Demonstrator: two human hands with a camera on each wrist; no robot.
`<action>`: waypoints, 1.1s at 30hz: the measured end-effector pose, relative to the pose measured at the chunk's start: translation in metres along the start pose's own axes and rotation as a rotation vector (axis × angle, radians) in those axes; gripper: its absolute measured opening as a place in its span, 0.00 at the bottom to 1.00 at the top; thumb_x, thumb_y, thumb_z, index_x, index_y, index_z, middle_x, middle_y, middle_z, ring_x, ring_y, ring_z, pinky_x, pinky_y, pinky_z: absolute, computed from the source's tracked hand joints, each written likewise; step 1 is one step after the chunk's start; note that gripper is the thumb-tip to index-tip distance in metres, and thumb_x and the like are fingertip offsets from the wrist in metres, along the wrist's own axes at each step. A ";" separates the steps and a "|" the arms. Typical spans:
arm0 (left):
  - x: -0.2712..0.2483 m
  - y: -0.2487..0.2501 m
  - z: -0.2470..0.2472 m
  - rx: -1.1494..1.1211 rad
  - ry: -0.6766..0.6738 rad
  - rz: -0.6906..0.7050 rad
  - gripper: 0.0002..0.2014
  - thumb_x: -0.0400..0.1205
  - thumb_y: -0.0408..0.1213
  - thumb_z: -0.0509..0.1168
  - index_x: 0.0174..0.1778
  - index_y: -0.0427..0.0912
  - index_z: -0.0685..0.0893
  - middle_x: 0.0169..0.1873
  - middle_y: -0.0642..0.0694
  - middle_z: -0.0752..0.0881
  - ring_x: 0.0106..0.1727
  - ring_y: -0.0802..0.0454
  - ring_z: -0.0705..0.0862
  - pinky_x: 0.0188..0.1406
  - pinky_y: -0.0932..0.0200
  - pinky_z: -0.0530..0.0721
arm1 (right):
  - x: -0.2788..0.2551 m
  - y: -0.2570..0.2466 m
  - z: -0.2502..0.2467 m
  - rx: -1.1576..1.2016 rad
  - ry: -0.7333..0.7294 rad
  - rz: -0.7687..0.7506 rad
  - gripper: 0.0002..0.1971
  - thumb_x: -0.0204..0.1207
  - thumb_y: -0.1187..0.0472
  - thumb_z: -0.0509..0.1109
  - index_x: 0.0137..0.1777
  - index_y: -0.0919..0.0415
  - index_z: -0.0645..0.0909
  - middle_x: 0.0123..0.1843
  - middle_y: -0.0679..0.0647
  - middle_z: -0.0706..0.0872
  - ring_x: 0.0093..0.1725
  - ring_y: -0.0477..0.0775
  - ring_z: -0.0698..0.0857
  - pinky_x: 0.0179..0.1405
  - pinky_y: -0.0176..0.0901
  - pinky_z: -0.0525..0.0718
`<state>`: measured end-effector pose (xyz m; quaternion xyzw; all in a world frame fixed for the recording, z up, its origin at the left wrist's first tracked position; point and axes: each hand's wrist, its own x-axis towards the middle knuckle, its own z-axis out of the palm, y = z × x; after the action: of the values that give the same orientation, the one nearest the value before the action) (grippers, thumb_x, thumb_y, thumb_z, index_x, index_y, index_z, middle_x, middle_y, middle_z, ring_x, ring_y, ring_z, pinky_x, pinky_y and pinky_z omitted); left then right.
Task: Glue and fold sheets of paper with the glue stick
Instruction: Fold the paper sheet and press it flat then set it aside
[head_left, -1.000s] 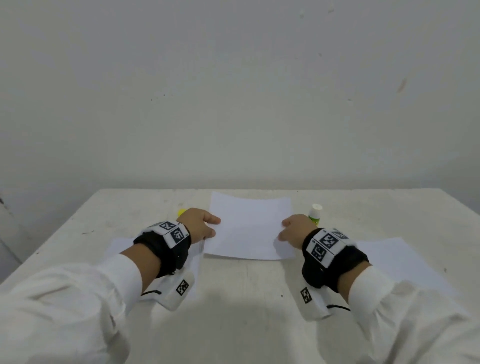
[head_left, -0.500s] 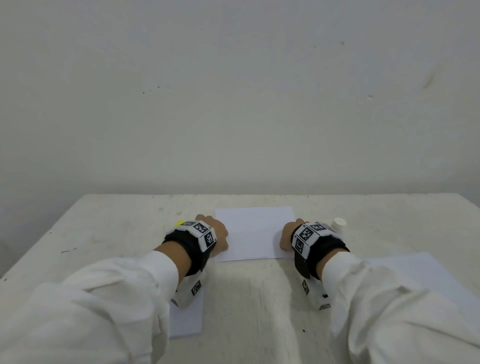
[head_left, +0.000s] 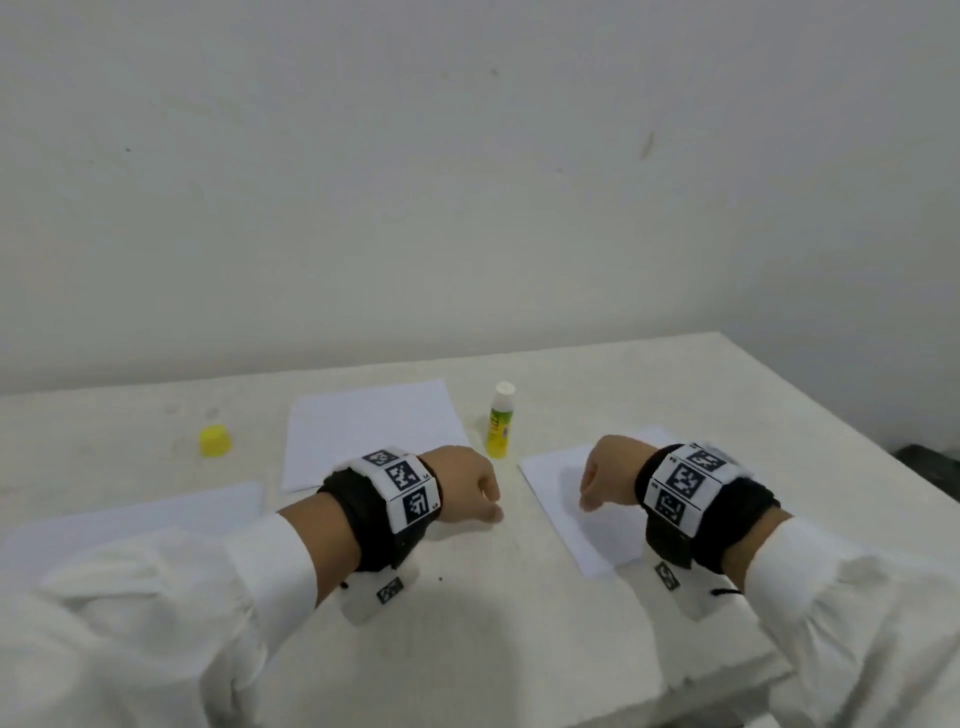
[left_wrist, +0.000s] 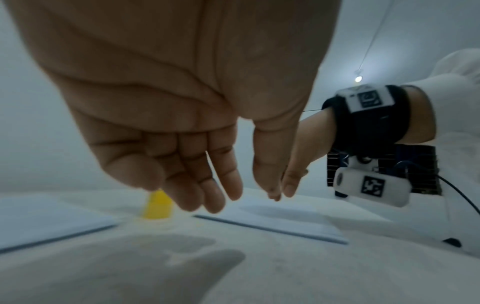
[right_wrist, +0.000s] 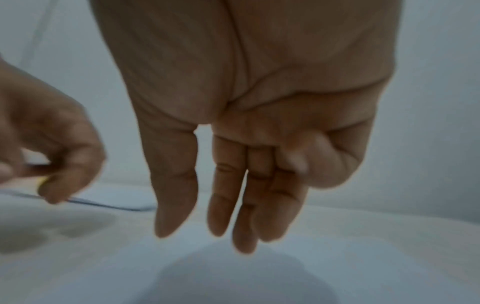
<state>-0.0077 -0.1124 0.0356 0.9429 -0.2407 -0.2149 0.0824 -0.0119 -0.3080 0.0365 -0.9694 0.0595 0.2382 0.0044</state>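
Observation:
A yellow-green glue stick (head_left: 501, 426) stands upright and uncapped on the white table (head_left: 519, 649), and its lower part (left_wrist: 155, 205) shows behind my left fingers. Its yellow cap (head_left: 214, 440) lies far to the left. A white sheet (head_left: 363, 431) lies at centre back. My left hand (head_left: 488, 506) hovers in front of the glue stick, fingers loose and holding nothing (left_wrist: 233, 195). My right hand (head_left: 589, 493) hangs over another white sheet (head_left: 597, 540) with straight, empty fingers (right_wrist: 207, 232).
A third white sheet (head_left: 130, 525) lies at the left front, partly under my left sleeve. A pale wall (head_left: 467, 208) rises behind the table. The table's right edge (head_left: 857, 457) runs diagonally, with a dark object (head_left: 930, 462) beyond it.
Both hands have left the centre sheet and moved right and nearer. My right hand is now over the right-hand sheet, and the view has turned right.

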 end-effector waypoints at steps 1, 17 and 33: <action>0.007 0.018 0.004 -0.001 0.005 0.025 0.21 0.82 0.49 0.66 0.68 0.44 0.80 0.66 0.48 0.81 0.67 0.50 0.78 0.64 0.60 0.74 | 0.000 0.023 0.001 -0.002 0.006 0.059 0.22 0.74 0.52 0.74 0.62 0.67 0.83 0.61 0.58 0.87 0.58 0.56 0.85 0.58 0.44 0.82; 0.071 0.092 0.033 0.169 -0.051 -0.214 0.46 0.75 0.63 0.67 0.79 0.36 0.57 0.72 0.38 0.74 0.69 0.39 0.76 0.65 0.49 0.76 | 0.027 0.116 0.040 0.000 -0.102 0.145 0.28 0.58 0.29 0.75 0.42 0.55 0.80 0.58 0.53 0.86 0.60 0.60 0.83 0.64 0.54 0.78; 0.068 0.108 0.029 0.262 -0.020 -0.249 0.39 0.79 0.58 0.66 0.75 0.31 0.64 0.68 0.37 0.74 0.68 0.41 0.77 0.60 0.54 0.76 | 0.046 0.118 0.045 -0.065 -0.091 0.096 0.34 0.58 0.29 0.75 0.54 0.56 0.83 0.57 0.54 0.87 0.59 0.61 0.84 0.64 0.56 0.79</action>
<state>-0.0119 -0.2413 0.0130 0.9659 -0.1490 -0.1997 -0.0710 -0.0062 -0.4284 -0.0217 -0.9532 0.0980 0.2838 -0.0358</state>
